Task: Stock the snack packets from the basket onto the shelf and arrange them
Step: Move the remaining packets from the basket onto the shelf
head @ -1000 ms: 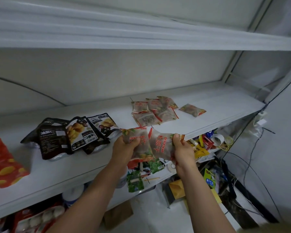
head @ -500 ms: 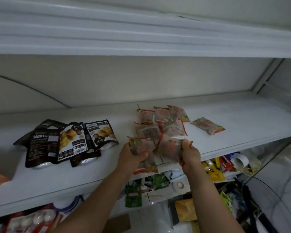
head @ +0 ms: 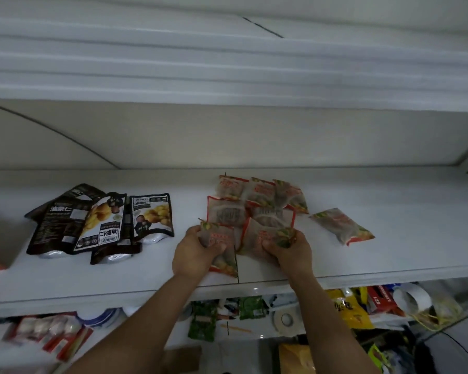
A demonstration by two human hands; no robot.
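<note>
The left hand [head: 193, 252] curls round one snack packet [head: 220, 237] and the right hand [head: 291, 251] round a second packet [head: 261, 233], both set down on the shelf [head: 395, 255] just before the laid-out rows [head: 243, 205], so placing seems under way; next, release and square them up.

Bare left hand [head: 193, 256], bare right hand [head: 291, 253]; both forearms bare down to frame's bottom edge.
</note>
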